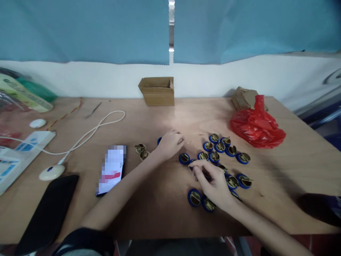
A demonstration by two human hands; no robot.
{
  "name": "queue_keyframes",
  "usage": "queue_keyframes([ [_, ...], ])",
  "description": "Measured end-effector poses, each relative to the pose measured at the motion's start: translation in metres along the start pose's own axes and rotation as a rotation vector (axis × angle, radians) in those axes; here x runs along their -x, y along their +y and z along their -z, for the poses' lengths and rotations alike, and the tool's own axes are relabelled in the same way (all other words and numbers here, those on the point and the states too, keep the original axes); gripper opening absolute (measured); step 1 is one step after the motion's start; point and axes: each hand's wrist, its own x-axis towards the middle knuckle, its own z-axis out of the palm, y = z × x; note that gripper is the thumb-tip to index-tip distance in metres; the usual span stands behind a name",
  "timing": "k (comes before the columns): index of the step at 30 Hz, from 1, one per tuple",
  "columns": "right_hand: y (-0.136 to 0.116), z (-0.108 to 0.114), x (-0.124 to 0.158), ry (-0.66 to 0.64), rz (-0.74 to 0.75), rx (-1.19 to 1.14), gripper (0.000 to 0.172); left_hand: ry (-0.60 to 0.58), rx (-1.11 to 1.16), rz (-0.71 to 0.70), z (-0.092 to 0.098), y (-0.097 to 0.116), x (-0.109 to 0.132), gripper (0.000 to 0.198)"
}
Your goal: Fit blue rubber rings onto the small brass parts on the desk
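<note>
Low in the frame, right of centre, the right hand (213,185) lies over a scatter of small round blue-rimmed discs with brass-coloured metal centres (194,197). Its fingers are curled down among them, fingertips pinched narrowly toward a disc just left of the knuckles; whether one is actually gripped I cannot tell. More discs lie touching or just beside the hand on all sides, and a looser group (220,146) sits higher, toward centre right.

Near the middle of the frame the left hand (170,143) rests knuckles-up on the light brown wooden table (293,163), fingers closed loosely; anything held is hidden. Two bare brass pieces (142,151) lie just left of it.

The discs look light, rigid and smooth, likely to slide or scatter if brushed. The thin protruding metal tabs seem bendable, so the blue rim is probably the safer place to pinch.

Further up, a crumpled red plastic bag (257,124) sits at upper right and a small open cardboard box (157,91) at top centre.
</note>
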Motion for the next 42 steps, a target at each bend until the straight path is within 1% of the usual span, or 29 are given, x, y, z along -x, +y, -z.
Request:
queue_keyframes([
  [2,-0.001,0.002,-0.001,0.043,-0.066,-0.149,0.017,-0.004,-0.017,0.030,-0.009,0.005,-0.015,0.018],
  [4,-0.002,0.005,-0.003,0.091,-0.121,-0.307,0.018,0.002,-0.040,0.070,-0.015,0.008,-0.021,0.017],
  [6,-0.004,0.009,-0.006,0.142,-0.151,-0.401,0.019,0.011,-0.066,0.107,-0.018,0.010,-0.021,0.016],
  [8,-0.005,0.013,-0.007,0.177,-0.169,-0.441,0.018,0.018,-0.091,0.135,-0.018,0.010,-0.017,0.018],
  [12,-0.009,0.016,-0.007,0.190,-0.171,-0.451,0.019,0.029,-0.126,0.174,-0.012,0.011,-0.009,0.024],
  [14,-0.011,0.015,-0.006,0.183,-0.167,-0.448,0.019,0.031,-0.126,0.158,-0.006,0.012,-0.005,0.026],
  [16,-0.012,0.015,-0.006,0.179,-0.162,-0.451,0.020,0.016,-0.108,0.102,0.000,0.016,0.003,0.026],
  [19,-0.014,0.014,-0.006,0.182,-0.152,-0.447,0.019,-0.012,-0.015,-0.031,0.006,0.024,0.024,0.026],
  [20,-0.014,0.015,-0.007,0.182,-0.150,-0.441,0.019,-0.009,0.030,-0.070,0.006,0.026,0.031,0.027],
  [22,-0.015,0.015,-0.008,0.180,-0.147,-0.432,0.019,-0.010,0.068,-0.099,0.001,0.030,0.045,0.030],
  [24,-0.014,0.015,-0.008,0.174,-0.144,-0.423,0.018,-0.042,0.050,-0.072,-0.007,0.033,0.054,0.028],
  [26,-0.013,0.014,-0.009,0.165,-0.140,-0.406,0.018,-0.069,0.052,-0.019,-0.015,0.033,0.056,0.019],
  [29,-0.009,0.014,-0.009,0.147,-0.107,-0.348,0.018,-0.048,0.102,0.035,-0.021,0.031,0.057,0.011],
  [31,-0.007,0.015,-0.010,0.115,-0.058,-0.242,0.017,0.034,0.201,0.058,-0.019,0.030,0.062,0.012],
  [32,-0.007,0.016,-0.010,0.093,-0.022,-0.159,0.017,0.091,0.300,0.067,-0.017,0.031,0.066,0.015],
  [35,-0.009,0.018,-0.008,0.032,0.103,0.096,0.013,0.253,0.722,0.084,-0.013,0.038,0.086,0.025],
  [38,-0.016,0.016,0.002,-0.025,0.177,0.193,0.013,0.279,1.028,0.081,-0.012,0.054,0.113,0.032],
  [42,-0.026,0.009,0.034,-0.097,0.252,0.245,0.023,0.238,1.260,0.099,-0.014,0.075,0.149,0.039],
])
